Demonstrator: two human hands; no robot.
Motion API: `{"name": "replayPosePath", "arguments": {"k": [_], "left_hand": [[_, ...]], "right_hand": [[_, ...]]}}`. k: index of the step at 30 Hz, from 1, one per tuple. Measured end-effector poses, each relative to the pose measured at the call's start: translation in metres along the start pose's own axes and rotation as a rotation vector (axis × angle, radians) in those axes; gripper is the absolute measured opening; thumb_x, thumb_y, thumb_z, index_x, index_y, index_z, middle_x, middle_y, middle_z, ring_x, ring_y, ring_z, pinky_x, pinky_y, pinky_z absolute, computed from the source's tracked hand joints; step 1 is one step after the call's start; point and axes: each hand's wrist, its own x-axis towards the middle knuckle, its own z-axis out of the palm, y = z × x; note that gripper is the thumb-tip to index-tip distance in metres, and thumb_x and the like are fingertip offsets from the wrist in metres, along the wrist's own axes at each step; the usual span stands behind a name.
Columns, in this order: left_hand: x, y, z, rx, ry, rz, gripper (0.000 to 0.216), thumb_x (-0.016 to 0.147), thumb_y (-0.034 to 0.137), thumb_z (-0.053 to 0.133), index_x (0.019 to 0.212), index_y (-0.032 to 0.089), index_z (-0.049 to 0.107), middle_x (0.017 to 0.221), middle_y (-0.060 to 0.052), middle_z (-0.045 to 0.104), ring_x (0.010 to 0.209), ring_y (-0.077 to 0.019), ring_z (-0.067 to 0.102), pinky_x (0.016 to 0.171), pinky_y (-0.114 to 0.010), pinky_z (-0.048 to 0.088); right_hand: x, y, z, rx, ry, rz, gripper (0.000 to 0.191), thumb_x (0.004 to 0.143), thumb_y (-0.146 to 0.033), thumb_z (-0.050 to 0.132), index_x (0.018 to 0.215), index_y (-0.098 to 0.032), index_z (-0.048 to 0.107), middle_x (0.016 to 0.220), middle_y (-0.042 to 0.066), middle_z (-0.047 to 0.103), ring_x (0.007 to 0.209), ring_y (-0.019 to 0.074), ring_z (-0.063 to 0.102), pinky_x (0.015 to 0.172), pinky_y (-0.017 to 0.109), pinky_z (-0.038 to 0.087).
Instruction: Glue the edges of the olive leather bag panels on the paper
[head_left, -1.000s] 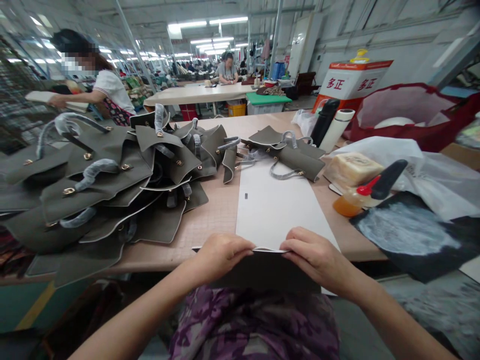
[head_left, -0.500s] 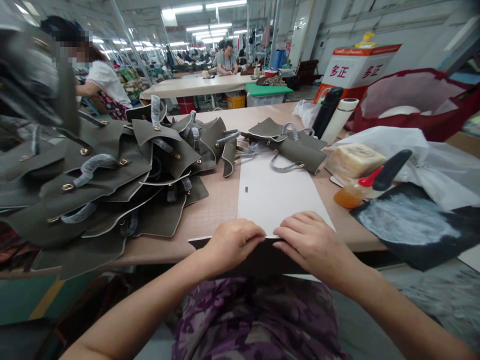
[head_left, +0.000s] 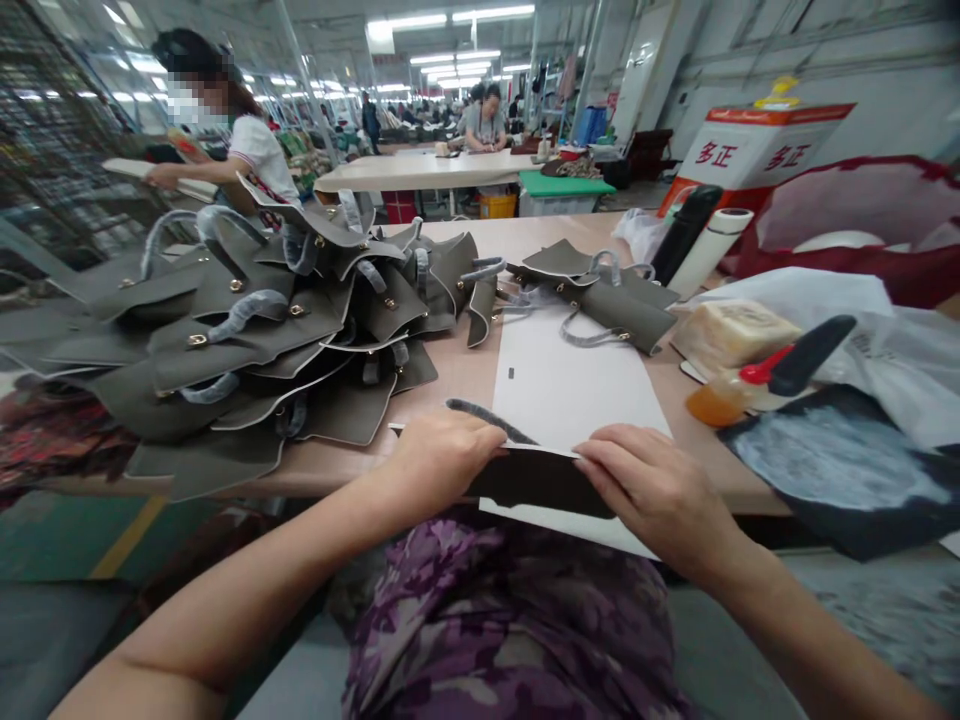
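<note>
At the table's front edge my left hand (head_left: 442, 455) is closed, its thumb and fingers pinching the pale upper edge of a dark bag panel (head_left: 536, 482). My right hand (head_left: 651, 490) pinches the same edge farther right, so a short stretch shows between them. The panel hangs down toward my lap. A dark grey curved strap (head_left: 487, 416), probably a bag handle, sticks up behind my left fingers. Beyond the hands a white sheet (head_left: 577, 385) lies flat. Grey-brown bag panels with plastic-wrapped handles (head_left: 615, 300) rest on its far end.
A large heap of similar bag panels (head_left: 255, 350) covers the left side. To the right are a glue bottle (head_left: 716, 402), a wrapped block (head_left: 739, 330), a smeared black sheet (head_left: 832, 455), two flasks (head_left: 712, 250) and a red bag (head_left: 847, 210). A co-worker (head_left: 259, 150) stands behind the heap.
The view has swung left. My hands have moved a little apart along the edge, and the strap now shows behind my left hand. A blurred dark shape at upper left is gone.
</note>
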Motion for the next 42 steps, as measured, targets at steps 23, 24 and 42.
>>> {"name": "replayPosePath", "arguments": {"k": [23, 24, 42], "left_hand": [[-0.011, 0.0, -0.023, -0.021, -0.113, 0.069, 0.018, 0.085, 0.028, 0.045, 0.084, 0.018, 0.061, 0.072, -0.001, 0.066, 0.063, -0.0122, 0.059, 0.053, -0.019, 0.035], [-0.013, -0.004, -0.025, -0.091, -0.113, 0.036, 0.019, 0.085, 0.027, 0.046, 0.086, 0.018, 0.062, 0.073, -0.001, 0.066, 0.064, -0.0118, 0.059, 0.055, -0.019, 0.036], [0.024, 0.009, -0.042, -0.453, -0.133, 0.167, 0.022, 0.083, 0.025, 0.049, 0.098, 0.017, 0.063, 0.091, -0.004, 0.064, 0.084, -0.0144, 0.058, 0.074, -0.02, 0.041]], "right_hand": [[-0.019, -0.024, -0.009, 0.025, -0.108, 0.048, 0.029, 0.09, -0.022, 0.035, 0.065, -0.017, 0.05, 0.065, 0.003, 0.05, 0.063, 0.0139, 0.047, 0.062, 0.026, 0.035], [-0.021, -0.022, -0.009, 0.045, -0.131, 0.075, 0.029, 0.09, -0.023, 0.035, 0.066, -0.018, 0.049, 0.065, 0.003, 0.05, 0.062, 0.0136, 0.047, 0.061, 0.025, 0.035], [-0.001, -0.029, -0.008, 0.199, -0.035, 0.128, 0.031, 0.091, -0.026, 0.033, 0.063, -0.019, 0.044, 0.059, 0.0, 0.044, 0.056, 0.0119, 0.043, 0.055, 0.024, 0.033]]}}
